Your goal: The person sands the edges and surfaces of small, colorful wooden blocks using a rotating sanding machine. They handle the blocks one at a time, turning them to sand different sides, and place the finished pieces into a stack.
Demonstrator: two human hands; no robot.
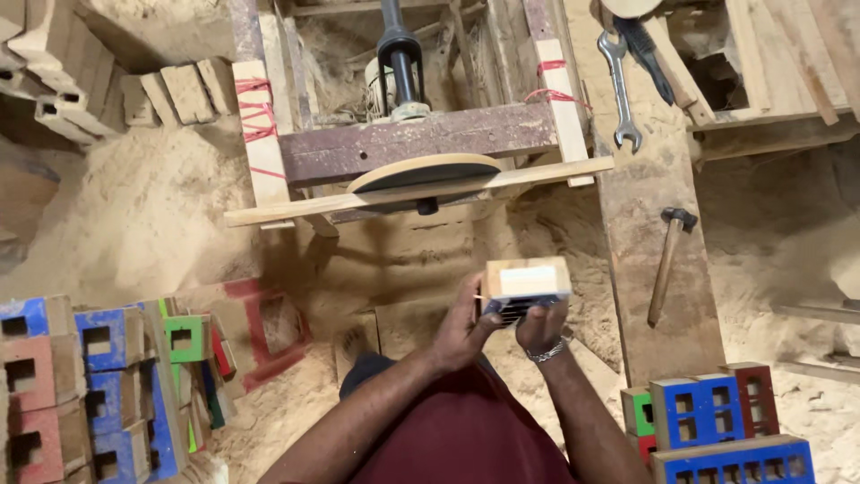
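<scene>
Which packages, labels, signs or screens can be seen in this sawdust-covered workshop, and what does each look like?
None show: no package, label, sign or screen.
Nearest in look are painted wooden blocks with square holes, blue, red and green, stacked at lower right.
More painted blocks stand at lower left.
The left hand and right hand hold a small wooden block, pale on top.

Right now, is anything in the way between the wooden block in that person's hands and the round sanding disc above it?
Nothing visible. The wooden block is held in the left hand and right hand, and only open air over sawdust lies between it and the disc. A thin wooden strip crosses the disc's front face.
</scene>
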